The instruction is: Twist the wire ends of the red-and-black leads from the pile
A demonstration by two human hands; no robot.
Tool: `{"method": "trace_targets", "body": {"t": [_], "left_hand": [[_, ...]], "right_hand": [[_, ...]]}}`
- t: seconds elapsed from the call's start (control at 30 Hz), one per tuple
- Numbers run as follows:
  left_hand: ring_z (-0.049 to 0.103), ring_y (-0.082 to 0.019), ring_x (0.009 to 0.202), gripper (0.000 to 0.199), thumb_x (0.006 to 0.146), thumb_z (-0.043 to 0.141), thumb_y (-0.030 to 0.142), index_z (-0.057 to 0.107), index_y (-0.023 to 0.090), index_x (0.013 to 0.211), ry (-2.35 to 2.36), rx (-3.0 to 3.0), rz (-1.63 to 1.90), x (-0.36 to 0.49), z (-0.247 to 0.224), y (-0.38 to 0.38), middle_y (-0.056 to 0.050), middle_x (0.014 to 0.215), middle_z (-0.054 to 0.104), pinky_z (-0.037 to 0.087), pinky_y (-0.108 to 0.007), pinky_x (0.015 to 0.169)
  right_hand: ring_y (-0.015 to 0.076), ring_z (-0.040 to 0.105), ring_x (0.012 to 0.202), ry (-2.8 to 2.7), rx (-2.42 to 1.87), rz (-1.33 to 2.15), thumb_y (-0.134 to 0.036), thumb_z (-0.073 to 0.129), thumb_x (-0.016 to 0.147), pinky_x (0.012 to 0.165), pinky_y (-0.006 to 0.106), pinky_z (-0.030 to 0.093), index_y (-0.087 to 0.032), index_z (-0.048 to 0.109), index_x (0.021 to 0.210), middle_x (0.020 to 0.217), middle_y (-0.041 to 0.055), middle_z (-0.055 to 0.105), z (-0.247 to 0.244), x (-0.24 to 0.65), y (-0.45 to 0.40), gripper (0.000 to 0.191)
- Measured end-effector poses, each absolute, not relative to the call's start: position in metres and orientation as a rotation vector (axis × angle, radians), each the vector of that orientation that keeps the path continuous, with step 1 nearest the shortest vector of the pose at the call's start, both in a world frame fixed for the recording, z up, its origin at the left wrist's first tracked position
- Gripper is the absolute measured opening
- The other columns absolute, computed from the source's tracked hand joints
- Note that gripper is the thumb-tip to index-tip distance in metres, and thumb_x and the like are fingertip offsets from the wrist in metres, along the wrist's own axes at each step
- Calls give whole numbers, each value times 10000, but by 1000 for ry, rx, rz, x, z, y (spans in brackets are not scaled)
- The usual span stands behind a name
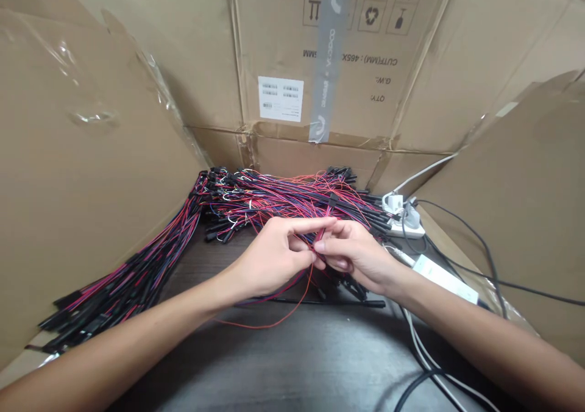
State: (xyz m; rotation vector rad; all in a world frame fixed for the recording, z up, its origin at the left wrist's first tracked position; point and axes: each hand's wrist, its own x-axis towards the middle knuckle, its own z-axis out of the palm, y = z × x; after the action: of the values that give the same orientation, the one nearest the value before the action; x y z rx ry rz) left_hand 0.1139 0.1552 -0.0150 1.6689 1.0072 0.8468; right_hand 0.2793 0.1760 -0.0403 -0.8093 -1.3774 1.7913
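My left hand [274, 250] and my right hand [359, 250] meet above the front of the wire pile. Between them is a wire harness [320, 234] with red and pink wires and a black connector [333, 200] at its upper end. My right thumb and fingers pinch the wires. Fingers of my left hand close around the same wires lower down, the index finger stretched to touch the right hand; the exact grip is partly hidden. A thin orange wire [295, 311] loops below the hands toward the left.
A large pile of harnesses [274, 189] lies behind the hands, with another bundle [169, 259] along the left. Right of them are a white power strip [409, 232], a white adapter box [445, 278] and several cables [420, 345]. Cardboard walls [91, 125] enclose the dark table [256, 363].
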Motion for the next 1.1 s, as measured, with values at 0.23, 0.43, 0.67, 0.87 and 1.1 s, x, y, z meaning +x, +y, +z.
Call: {"method": "trace_targets", "body": {"t": [0.23,0.43,0.67,0.87,1.1], "left_hand": [[722,-181,795,582,767,545,33,519,128,1340,908,1564,828,116,-20,155,-76,904,760,569,-310,765],[722,-172,828,633,740,599,17,498,133,1354,898,1520,833,118,-19,153,-66,950,757,569,-282,788],[719,-197,852,614,764,530,10,491,136,1364,875,1551,819,118,-24,154,-70,946,755,561,-352,841],[715,-175,808,654,745,480,-32,476,137,1377,839,1583,811,118,-22,155,-69,928,754,567,-328,810],[711,-187,812,669,754,474,-31,451,153,1397,842,1617,786,116,-23,154,-92,960,746,571,-348,788]], "right_hand": [[27,389,375,-1327,-816,1752,-206,754,653,363,163,206,-136,542,558,473,-23,566,-42,276,173,243],[28,362,358,-1288,-860,1727,-196,746,645,363,169,218,-148,511,516,415,-51,490,-44,275,172,272],[32,386,364,-1300,-842,1759,-185,731,659,358,173,199,-141,530,515,436,-26,542,-46,277,174,250],[32,361,361,-1298,-832,1761,-186,730,666,374,189,206,-140,540,528,405,-49,495,-47,277,175,239],[27,338,347,-1320,-835,1746,-186,724,659,362,191,183,-133,552,541,410,-44,501,-41,279,176,216]]}}
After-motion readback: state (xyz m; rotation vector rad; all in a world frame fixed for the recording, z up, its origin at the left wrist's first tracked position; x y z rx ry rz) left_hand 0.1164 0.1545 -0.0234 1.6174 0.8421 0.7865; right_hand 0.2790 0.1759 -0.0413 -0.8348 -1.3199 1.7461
